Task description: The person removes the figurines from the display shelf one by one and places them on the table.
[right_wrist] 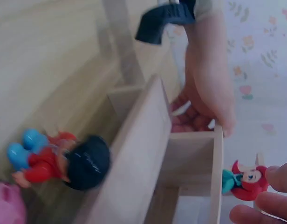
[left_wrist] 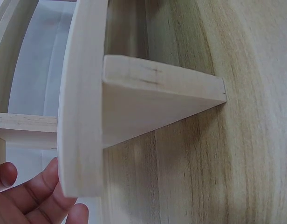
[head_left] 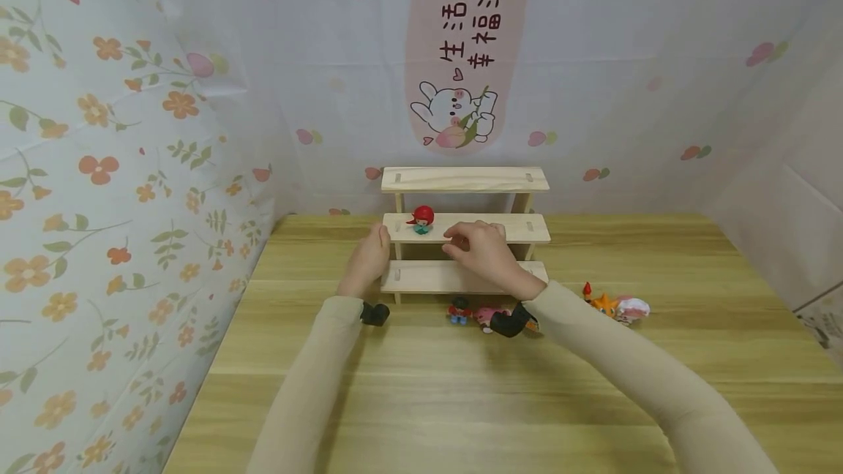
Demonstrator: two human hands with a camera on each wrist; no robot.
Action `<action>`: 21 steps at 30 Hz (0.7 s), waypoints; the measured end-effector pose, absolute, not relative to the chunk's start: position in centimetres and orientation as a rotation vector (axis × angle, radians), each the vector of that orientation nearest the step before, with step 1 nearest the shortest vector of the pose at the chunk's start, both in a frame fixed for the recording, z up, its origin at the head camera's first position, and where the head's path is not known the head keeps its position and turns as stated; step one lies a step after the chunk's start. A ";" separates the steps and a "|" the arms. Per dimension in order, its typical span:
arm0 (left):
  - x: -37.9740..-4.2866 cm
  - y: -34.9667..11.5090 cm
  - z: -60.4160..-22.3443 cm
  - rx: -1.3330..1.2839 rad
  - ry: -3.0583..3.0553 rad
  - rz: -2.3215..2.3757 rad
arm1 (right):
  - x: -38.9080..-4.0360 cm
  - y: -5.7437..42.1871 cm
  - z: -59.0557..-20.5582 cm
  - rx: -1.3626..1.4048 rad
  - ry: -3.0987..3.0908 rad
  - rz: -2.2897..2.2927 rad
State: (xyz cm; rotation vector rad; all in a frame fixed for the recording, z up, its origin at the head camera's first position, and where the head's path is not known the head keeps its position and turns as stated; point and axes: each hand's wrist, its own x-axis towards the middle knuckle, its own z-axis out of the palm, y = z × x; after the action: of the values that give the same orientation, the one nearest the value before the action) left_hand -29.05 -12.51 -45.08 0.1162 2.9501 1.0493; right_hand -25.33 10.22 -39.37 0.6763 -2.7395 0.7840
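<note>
A three-tier wooden shelf (head_left: 465, 179) stands at the back of the table. On its middle board, near the left end, a red-haired mermaid figurine (head_left: 422, 219) stands upright. My left hand (head_left: 367, 258) grips the shelf's left end; in the left wrist view its fingers (left_wrist: 38, 189) curl beside the end of a board. Over the middle board, to the right of the mermaid, is my right hand (head_left: 486, 249), its fingers loosely bent and holding nothing. In the right wrist view its fingertips (right_wrist: 276, 179) are right by the mermaid's red hair.
Before the shelf, a dark-haired figurine in red and blue (head_left: 459, 311) stands beside a pink figurine (head_left: 490, 315), partly hidden by a black wrist strap (head_left: 510, 322). Farther right are an orange spiky figurine (head_left: 604, 304) and a pink-and-white one (head_left: 634, 309). Patterned cloth (head_left: 316, 57) hangs behind the table.
</note>
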 end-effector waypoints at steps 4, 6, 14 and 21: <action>-29.0 -12.4 -44.9 0.108 2.944 1.055 | -26.5 10.0 -38.9 0.659 -2.731 0.795; -28.9 -12.4 -44.7 0.105 2.942 1.060 | -27.0 9.9 -38.6 0.653 -2.731 0.786; -28.9 -12.5 -44.7 0.098 2.951 1.052 | -28.9 9.2 -37.7 0.665 -2.750 0.747; -28.9 -12.5 -45.0 0.105 2.939 1.073 | -30.4 8.2 -37.4 0.739 -2.821 0.802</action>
State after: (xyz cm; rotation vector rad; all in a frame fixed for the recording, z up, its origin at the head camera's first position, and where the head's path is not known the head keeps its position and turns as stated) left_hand -28.86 -12.53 -45.00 0.1046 2.9394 1.0727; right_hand -30.36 8.17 -37.40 0.7387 -2.8213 0.8023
